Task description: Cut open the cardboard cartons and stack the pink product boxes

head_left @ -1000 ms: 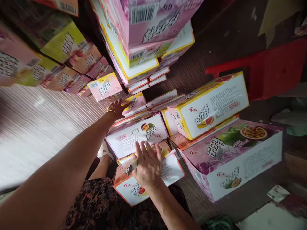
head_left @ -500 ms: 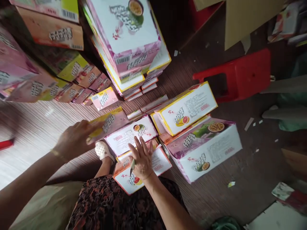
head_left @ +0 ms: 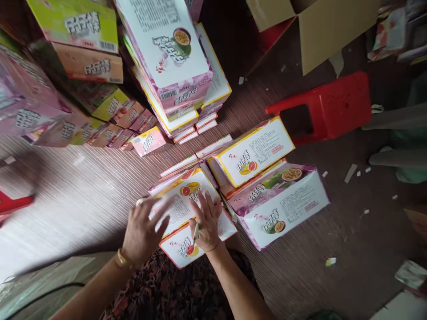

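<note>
While the yellow-edged box [head_left: 182,209] is apparently steadied by the right hand [head_left: 207,222], a thin tool [head_left: 196,233] gripped, the left hand [head_left: 144,229] is spread nearby, and careful squaring seems needed next.

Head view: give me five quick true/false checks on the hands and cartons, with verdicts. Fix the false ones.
1. The right hand is over a yellow-edged carton with a grapefruit picture. True.
2. The right hand's grip has nothing in it. False: it has a small pointed tool.
3. The left hand has a yellowish bracelet at its wrist. True.
4. A purple-edged carton with a passion fruit picture lies on top of a carton stack. True.
5. A cardboard box with open flaps is at the bottom edge of the view. False: it is at the top edge.
</note>
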`<state>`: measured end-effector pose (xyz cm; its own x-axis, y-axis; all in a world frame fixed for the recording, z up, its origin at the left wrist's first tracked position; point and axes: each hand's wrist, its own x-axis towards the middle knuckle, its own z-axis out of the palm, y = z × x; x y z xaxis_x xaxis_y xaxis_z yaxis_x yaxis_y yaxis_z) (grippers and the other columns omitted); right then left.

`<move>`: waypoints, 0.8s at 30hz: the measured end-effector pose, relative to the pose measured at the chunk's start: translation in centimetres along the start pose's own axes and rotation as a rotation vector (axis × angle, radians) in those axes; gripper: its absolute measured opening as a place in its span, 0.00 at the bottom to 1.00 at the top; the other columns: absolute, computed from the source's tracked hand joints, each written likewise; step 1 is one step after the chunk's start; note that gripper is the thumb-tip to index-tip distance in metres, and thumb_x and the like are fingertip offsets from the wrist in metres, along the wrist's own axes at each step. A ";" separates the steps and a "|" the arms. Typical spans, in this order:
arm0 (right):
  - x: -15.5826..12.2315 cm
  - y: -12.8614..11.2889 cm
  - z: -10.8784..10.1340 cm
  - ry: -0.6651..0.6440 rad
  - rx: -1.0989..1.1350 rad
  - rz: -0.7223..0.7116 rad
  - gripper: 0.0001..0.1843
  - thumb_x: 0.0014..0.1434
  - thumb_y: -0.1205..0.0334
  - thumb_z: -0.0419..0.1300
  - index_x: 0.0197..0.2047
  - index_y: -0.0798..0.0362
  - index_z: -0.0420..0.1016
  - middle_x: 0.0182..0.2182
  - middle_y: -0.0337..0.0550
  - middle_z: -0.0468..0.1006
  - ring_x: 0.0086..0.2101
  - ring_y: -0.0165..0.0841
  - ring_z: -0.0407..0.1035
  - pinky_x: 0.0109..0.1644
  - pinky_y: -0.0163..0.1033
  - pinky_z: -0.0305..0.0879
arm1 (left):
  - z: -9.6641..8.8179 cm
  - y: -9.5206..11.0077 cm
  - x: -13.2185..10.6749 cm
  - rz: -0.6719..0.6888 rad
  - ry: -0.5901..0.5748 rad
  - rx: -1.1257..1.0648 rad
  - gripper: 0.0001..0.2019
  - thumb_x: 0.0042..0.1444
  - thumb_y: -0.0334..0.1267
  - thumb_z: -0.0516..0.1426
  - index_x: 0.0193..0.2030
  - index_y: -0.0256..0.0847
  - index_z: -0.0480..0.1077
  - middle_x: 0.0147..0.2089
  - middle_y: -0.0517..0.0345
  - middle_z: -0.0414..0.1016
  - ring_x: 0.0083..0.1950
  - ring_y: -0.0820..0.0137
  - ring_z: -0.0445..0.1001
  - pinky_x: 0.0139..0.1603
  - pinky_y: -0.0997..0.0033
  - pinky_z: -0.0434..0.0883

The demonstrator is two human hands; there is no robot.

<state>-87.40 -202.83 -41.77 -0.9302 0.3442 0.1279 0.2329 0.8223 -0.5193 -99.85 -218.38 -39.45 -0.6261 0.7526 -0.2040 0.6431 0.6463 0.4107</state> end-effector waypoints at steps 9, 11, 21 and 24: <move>-0.3 0.4 1.4 -0.017 -0.039 -0.028 0.19 0.70 0.60 0.46 0.59 0.52 0.67 0.62 0.54 0.66 0.68 0.45 0.47 0.70 0.61 0.33 | 2.1 -4.5 6.8 -0.105 -0.404 -0.414 0.28 0.68 0.53 0.39 0.65 0.43 0.66 0.64 0.49 0.68 0.63 0.60 0.67 0.65 0.52 0.65; -0.3 0.2 1.6 -0.047 -0.070 -0.015 0.17 0.68 0.63 0.50 0.57 0.50 0.69 0.62 0.51 0.67 0.68 0.43 0.45 0.70 0.61 0.31 | 2.0 -6.7 8.8 -0.232 -0.328 -0.335 0.27 0.67 0.54 0.43 0.65 0.43 0.65 0.65 0.46 0.65 0.64 0.56 0.65 0.65 0.48 0.65; -0.4 0.5 2.2 -0.060 -0.124 0.004 0.17 0.63 0.68 0.55 0.55 0.48 0.69 0.60 0.50 0.70 0.69 0.40 0.41 0.71 0.59 0.30 | 4.4 -13.2 19.6 -0.464 -0.135 -0.017 0.40 0.57 0.47 0.60 0.73 0.44 0.49 0.66 0.44 0.55 0.66 0.42 0.56 0.61 0.33 0.58; -0.3 0.5 2.2 -0.065 -0.117 0.015 0.17 0.63 0.69 0.55 0.55 0.48 0.69 0.59 0.50 0.71 0.70 0.38 0.39 0.71 0.58 0.29 | 0.5 -12.2 16.1 -0.690 0.067 -0.111 0.46 0.47 0.46 0.66 0.71 0.44 0.53 0.62 0.43 0.62 0.60 0.44 0.65 0.56 0.40 0.68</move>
<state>-87.64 -203.54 -43.92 -0.9418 0.3300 0.0634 0.2751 0.8655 -0.4186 -117.57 -214.07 -48.19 -0.9033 0.1635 -0.3965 0.0428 0.9542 0.2960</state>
